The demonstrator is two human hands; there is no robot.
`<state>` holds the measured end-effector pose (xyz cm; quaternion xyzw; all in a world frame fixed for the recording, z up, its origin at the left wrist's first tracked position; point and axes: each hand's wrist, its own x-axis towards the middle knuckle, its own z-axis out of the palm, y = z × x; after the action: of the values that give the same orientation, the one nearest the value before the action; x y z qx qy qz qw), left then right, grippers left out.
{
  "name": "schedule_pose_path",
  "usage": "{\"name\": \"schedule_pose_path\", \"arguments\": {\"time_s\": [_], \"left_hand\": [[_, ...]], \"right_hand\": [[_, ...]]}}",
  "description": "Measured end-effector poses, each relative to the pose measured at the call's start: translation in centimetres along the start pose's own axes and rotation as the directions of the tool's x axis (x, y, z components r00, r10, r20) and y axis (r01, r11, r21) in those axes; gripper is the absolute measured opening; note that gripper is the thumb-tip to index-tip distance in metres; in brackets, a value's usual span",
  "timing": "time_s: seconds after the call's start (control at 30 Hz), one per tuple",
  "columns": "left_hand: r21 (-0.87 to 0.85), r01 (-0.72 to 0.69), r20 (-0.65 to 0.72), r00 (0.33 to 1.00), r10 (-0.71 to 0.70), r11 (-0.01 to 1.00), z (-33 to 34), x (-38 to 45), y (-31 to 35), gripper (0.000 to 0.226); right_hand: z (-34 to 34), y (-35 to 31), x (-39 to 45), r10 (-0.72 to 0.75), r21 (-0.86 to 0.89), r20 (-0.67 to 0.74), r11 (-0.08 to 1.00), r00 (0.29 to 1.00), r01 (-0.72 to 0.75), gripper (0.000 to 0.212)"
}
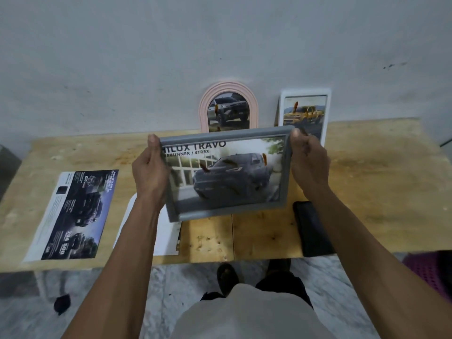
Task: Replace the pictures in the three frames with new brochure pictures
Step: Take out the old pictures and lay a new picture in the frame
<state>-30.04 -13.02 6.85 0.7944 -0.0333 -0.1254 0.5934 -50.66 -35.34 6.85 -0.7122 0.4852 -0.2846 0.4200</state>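
Note:
A grey rectangular frame (227, 214) with a brochure picture of a grey truck is held up above the wooden table (367, 172), face toward me. My left hand (149, 167) grips its left edge and my right hand (309, 160) grips its right edge. Behind it, a pink arched frame (228, 88) with a grey truck picture leans on the wall. A white rectangular frame (329, 104) with a yellow truck picture stands to its right.
A dark brochure page (75, 214) lies flat on the table's left. White sheets (166, 238) lie under my left forearm. A black phone (310, 228) rests near the front edge at right. A purple object (430, 272) sits on the floor at right.

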Motion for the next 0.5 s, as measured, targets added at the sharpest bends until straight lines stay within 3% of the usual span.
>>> {"name": "schedule_pose_path", "arguments": {"time_s": [0.1,0.2,0.27,0.37,0.5], "left_hand": [[-0.016,0.163,-0.063,0.985,-0.164,0.987,-0.1,0.5,-0.5,0.061],[-0.053,0.293,-0.113,0.948,-0.297,0.955,0.3,0.3,-0.9,0.059],[-0.063,0.35,-0.103,0.929,-0.355,0.935,0.5,0.2,-1.0,0.06],[-0.018,0.438,-0.03,0.898,-0.438,0.899,0.4,0.3,-2.6,0.06],[0.124,0.412,0.106,0.899,-0.425,0.903,0.3,-0.6,-6.5,0.048]], "right_hand": [[0.5,2.7,-0.9,0.038,0.002,0.119,0.999,0.992,-0.038,0.047],[1.0,6.1,-2.7,0.157,0.051,0.289,0.982,0.944,-0.179,0.035],[1.6,7.7,-4.1,0.162,0.023,0.339,0.983,0.927,-0.18,0.032],[2.3,8.9,-5.5,0.186,0.029,0.269,0.979,0.945,-0.201,0.034],[2.8,10.9,-5.6,0.327,-0.007,0.164,0.944,0.931,-0.331,0.038]]}}
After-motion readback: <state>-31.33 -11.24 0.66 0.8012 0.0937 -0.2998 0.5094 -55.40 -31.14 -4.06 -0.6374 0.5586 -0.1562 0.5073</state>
